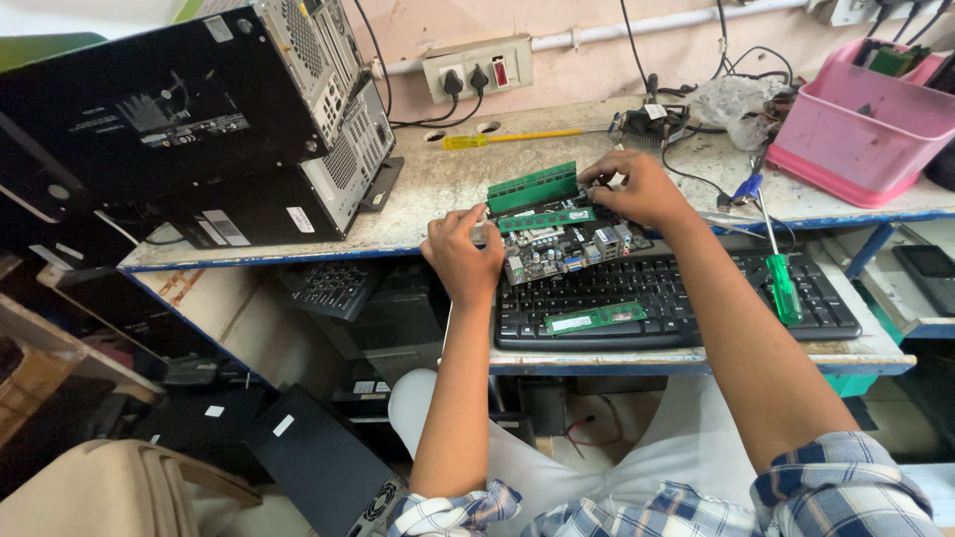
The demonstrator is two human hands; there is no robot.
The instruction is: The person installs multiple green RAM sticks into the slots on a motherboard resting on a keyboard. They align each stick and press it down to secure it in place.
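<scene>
My left hand (463, 257) fingers pinch the circuit board's (562, 244) left edge to steady it over the keyboard (676, 288), right hand (642, 189) fingers press closed on its far corner by the green memory stick (545, 219), table (438, 189) beyond.

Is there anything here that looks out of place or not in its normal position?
Yes. A loose green memory stick lies on the black keyboard, and a green-handled screwdriver rests across its right keys. The computer case at left sits tilted.
</scene>
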